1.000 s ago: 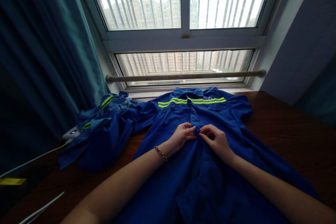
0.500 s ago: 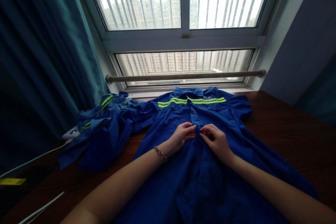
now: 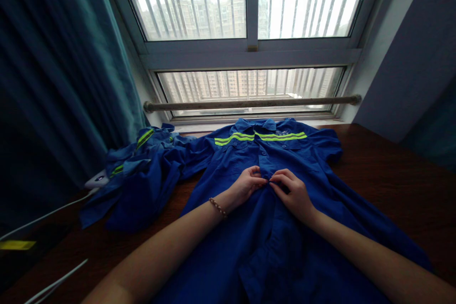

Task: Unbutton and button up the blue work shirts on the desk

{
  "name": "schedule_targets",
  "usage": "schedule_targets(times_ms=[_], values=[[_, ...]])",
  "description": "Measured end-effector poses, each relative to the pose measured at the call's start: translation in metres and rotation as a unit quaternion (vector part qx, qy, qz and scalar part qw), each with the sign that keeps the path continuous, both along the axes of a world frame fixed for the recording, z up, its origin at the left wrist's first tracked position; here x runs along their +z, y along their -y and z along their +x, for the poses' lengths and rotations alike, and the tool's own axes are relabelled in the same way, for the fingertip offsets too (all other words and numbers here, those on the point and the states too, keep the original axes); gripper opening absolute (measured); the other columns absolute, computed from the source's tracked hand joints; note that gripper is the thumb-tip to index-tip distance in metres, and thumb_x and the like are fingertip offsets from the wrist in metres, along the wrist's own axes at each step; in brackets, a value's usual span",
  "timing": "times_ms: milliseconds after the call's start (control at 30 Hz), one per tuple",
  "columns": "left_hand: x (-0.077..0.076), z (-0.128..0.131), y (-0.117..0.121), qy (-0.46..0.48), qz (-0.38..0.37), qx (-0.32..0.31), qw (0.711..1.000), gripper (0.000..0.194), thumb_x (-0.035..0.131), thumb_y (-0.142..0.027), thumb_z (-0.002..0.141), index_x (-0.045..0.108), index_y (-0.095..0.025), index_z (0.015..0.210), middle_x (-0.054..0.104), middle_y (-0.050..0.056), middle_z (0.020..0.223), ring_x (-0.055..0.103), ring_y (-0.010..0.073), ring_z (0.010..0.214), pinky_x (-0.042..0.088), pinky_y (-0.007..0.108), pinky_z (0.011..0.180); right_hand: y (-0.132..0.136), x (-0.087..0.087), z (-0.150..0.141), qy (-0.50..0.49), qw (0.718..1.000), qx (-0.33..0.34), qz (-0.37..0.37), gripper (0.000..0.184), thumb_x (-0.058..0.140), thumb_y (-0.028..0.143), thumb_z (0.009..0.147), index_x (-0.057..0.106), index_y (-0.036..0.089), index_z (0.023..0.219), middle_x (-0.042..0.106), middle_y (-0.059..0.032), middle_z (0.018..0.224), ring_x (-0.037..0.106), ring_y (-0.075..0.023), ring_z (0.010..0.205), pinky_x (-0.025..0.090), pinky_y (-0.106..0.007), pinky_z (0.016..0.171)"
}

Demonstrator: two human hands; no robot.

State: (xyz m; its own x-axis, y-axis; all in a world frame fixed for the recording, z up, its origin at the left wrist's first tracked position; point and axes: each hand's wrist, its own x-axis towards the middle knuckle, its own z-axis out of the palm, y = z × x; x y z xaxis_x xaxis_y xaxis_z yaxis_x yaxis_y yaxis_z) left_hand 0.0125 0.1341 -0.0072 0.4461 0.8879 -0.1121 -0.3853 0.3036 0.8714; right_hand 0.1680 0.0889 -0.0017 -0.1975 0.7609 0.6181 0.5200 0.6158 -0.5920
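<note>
A blue work shirt (image 3: 228, 218) with yellow-green reflective stripes across the chest lies front up, its collar toward the window. Both hands meet at its front placket, below a visible button (image 3: 263, 153). My left hand (image 3: 249, 181), with a braided bracelet at the wrist, pinches the placket edge between thumb and fingers. From the right, my right hand (image 3: 288, 190) pinches the same spot, its fingertips almost touching the left ones. Whatever small part lies between the fingertips is hidden. Below the hands the shirt front hangs in loose folds.
A crumpled blue garment (image 3: 142, 185) with reflective strips lies at the left, beside a white device (image 3: 97, 180) with a white cable. The dark wooden tabletop (image 3: 374, 166) runs up to the window. A metal rail (image 3: 249, 104) crosses the window; a curtain (image 3: 64, 66) hangs left.
My right hand's fingertips have moved slightly left and closed to a pinch, meeting my left hand's fingertips at the placket. The shirt lies as before.
</note>
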Motion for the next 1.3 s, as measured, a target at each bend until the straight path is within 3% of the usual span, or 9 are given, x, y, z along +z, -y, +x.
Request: schedule_targets(times_ms=[267,433,633,867,1033,1133,1300], values=[[-0.005,0.004,0.0,-0.001,0.01,0.039,0.999,0.033,0.055,0.005,0.045,0.049,-0.013,0.072,0.056,-0.003,0.057,0.054,0.0091,0.051,0.042,0.022,0.057,0.002,0.001,-0.002,0.005,1.0,0.013,0.012,0.017,0.047,0.022,0.08,0.059,0.021,0.093,0.056,-0.005,0.088,0.055,-0.015,0.075,0.046,-0.028,0.068],[-0.006,0.003,0.0,-0.009,0.029,0.006,1.0,0.029,0.057,0.002,0.047,0.05,-0.013,0.071,0.058,-0.002,0.06,0.055,0.0103,0.053,0.042,0.022,0.056,-0.001,-0.002,-0.001,-0.007,1.0,-0.009,-0.011,0.014,0.052,0.023,0.077,0.057,0.021,0.09,0.057,-0.0034,0.082,0.055,-0.0148,0.071,0.047,-0.026,0.062],[-0.005,0.002,0.003,-0.035,0.041,-0.029,0.998,0.019,0.062,-0.005,0.051,0.055,-0.011,0.068,0.062,0.002,0.067,0.057,0.0118,0.06,0.043,0.023,0.061,-0.001,-0.002,0.0,0.006,1.0,-0.012,-0.002,0.015,0.052,0.021,0.077,0.058,0.022,0.091,0.058,-0.0032,0.086,0.056,-0.0146,0.073,0.047,-0.027,0.065],[0.0,0.001,0.001,-0.011,0.009,0.027,1.0,0.02,0.067,-0.012,0.055,0.053,-0.013,0.069,0.057,-0.002,0.061,0.054,0.0074,0.056,0.043,0.019,0.06,-0.002,-0.005,0.003,0.025,0.999,-0.025,0.035,0.018,0.048,0.02,0.08,0.06,0.022,0.092,0.058,-0.0049,0.086,0.057,-0.0165,0.078,0.048,-0.029,0.069],[0.004,0.003,0.004,-0.085,0.025,0.044,0.995,0.029,0.073,-0.021,0.055,0.05,-0.014,0.071,0.053,-0.003,0.059,0.052,0.0056,0.05,0.04,0.015,0.049,-0.003,-0.008,0.004,0.063,0.996,-0.015,0.055,0.02,0.045,0.019,0.082,0.061,0.022,0.093,0.057,-0.006,0.087,0.055,-0.017,0.08,0.048,-0.031,0.073],[0.007,0.004,0.008,-0.084,-0.001,0.074,0.994,0.033,0.075,-0.016,0.054,0.049,-0.014,0.075,0.055,-0.002,0.062,0.054,0.0066,0.053,0.044,0.017,0.053,-0.003,-0.009,0.003,0.08,0.994,-0.029,0.065,0.021,0.044,0.019,0.082,0.06,0.021,0.095,0.056,-0.0064,0.087,0.055,-0.0175,0.081,0.047,-0.031,0.074],[0.008,0.001,0.008,-0.023,-0.116,0.07,0.991,0.029,0.072,-0.008,0.055,0.048,-0.013,0.069,0.058,0.001,0.064,0.06,0.0113,0.06,0.05,0.025,0.066,-0.002,-0.009,0.004,0.117,0.989,-0.045,0.078,0.023,0.041,0.017,0.083,0.06,0.02,0.096,0.055,-0.0068,0.086,0.054,-0.017,0.079,0.047,-0.03,0.072]])
